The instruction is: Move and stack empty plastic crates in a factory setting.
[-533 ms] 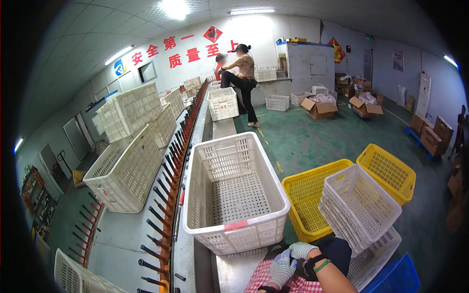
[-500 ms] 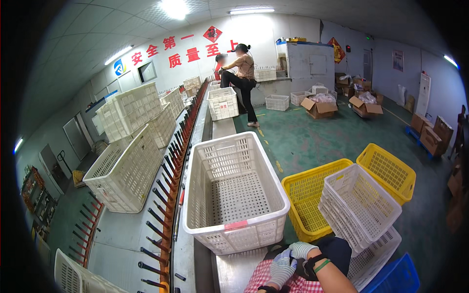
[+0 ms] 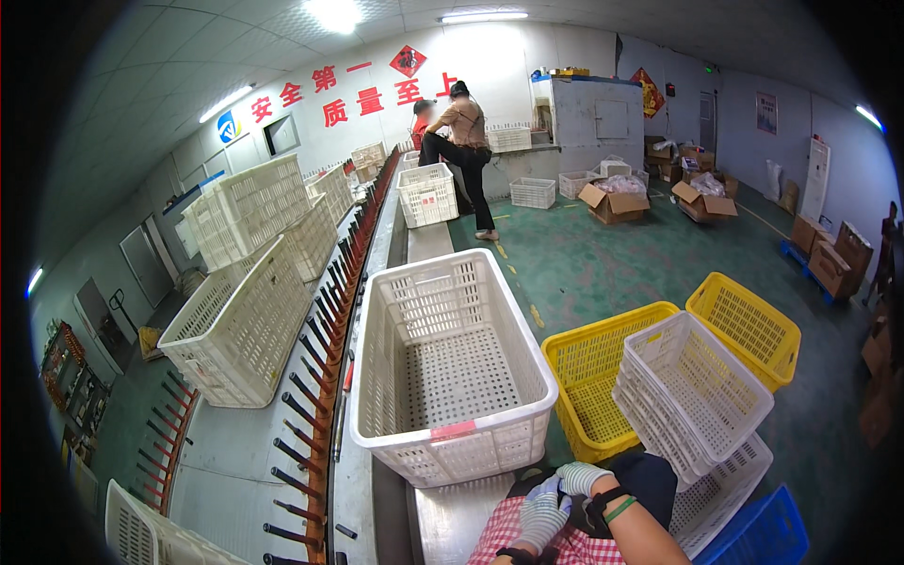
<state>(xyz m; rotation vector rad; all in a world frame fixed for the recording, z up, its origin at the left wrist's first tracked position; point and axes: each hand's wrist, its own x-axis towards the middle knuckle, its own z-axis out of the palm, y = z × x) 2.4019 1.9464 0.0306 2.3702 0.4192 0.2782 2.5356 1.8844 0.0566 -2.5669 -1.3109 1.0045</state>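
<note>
My two gloved hands meet low in the picture, just in front of my body. My left hand (image 3: 544,513) lies with its fingers stretched out against my right hand (image 3: 579,476), which is curled. Neither holds an object. My right wrist carries a black watch and a green band. My left forearm has a pink checked sleeve. Just ahead of them a large empty white perforated crate (image 3: 452,443) with a pink label on its near rim stands on a metal conveyor table (image 3: 452,518).
At my right are stacked white crates (image 3: 697,395), two yellow crates (image 3: 589,363), (image 3: 749,325) and a blue one (image 3: 758,537). White crates (image 3: 240,330) lean at the left behind a row of red-black pegs (image 3: 315,377). Farther off, a person (image 3: 466,141) stands by another white crate (image 3: 427,195), with cardboard boxes (image 3: 612,200) nearby.
My hands stay together in nearly the same spot. The person at the far end has shifted slightly.
</note>
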